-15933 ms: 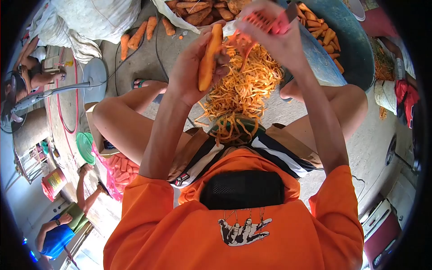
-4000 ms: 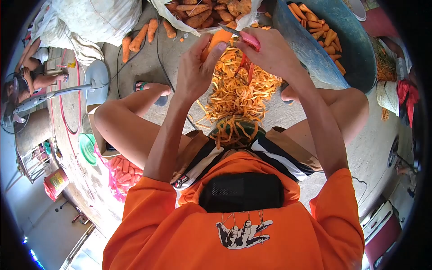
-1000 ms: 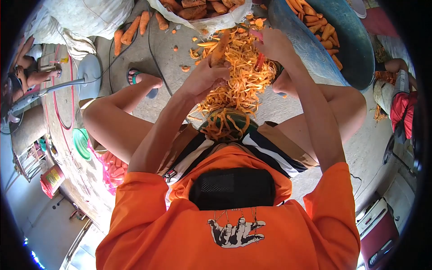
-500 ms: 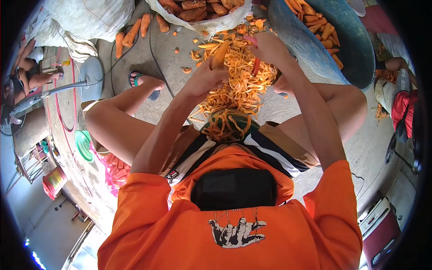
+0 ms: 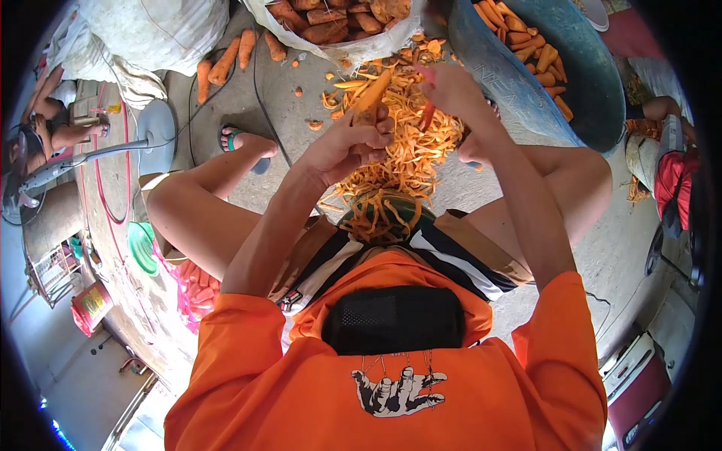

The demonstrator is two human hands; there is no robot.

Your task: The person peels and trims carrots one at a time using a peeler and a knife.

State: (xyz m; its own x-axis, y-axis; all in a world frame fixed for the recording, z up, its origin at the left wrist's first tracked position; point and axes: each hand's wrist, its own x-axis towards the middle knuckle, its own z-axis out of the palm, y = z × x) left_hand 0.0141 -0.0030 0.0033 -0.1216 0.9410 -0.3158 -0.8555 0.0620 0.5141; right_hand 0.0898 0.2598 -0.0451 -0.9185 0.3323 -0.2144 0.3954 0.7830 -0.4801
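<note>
My left hand (image 5: 347, 144) is wrapped round the lower end of a carrot (image 5: 374, 93), whose bright orange upper part points up and to the right. My right hand (image 5: 456, 92), a short way to the right, is closed on a red peeler (image 5: 427, 116); motion blurs it and the fingers hide much of it. Carrot and peeler look apart. Beneath both hands a heap of carrot peelings (image 5: 410, 167) covers the floor, and more strips hang over the dark green rounded object (image 5: 387, 203) between my legs.
An open white sack (image 5: 347, 52) of rough carrots stands at the top. To its right is a blue tub (image 5: 500, 94) with peeled carrots (image 5: 545, 56). Several loose carrots (image 5: 222, 66) lie left of the sack. A fan (image 5: 90, 158) and cables are at the left; other people sit at both edges.
My left hand has shifted slightly down and turned, so the carrot leans more to the right. My right hand has moved slightly down and to the right with the peeler.
</note>
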